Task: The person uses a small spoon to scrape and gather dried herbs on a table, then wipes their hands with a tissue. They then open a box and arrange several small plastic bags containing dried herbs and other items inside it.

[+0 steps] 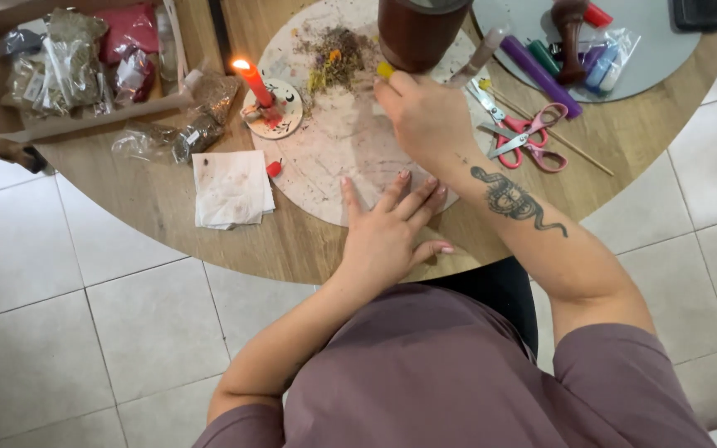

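My left hand (387, 228) lies flat, fingers spread, on the near edge of a round pale board (325, 158) on the wooden table (168, 207). My right hand (425, 116) is raised over the board, fingers closed on a small yellow-tipped thing (385, 70) and a clear slim tube (479, 56) that sticks out to the right. A pile of dried herbs (338, 54) lies on the board just left of that hand. A dark brown cup (417, 29) stands right behind it.
A lit red candle (252, 81) burns on a small round holder (280, 112) at the board's left. A folded white napkin (231, 188), bags of herbs in a cardboard box (68, 62), pink-handled scissors (524, 137), a purple candle (537, 75) and a grey round tray (649, 41) lie around.
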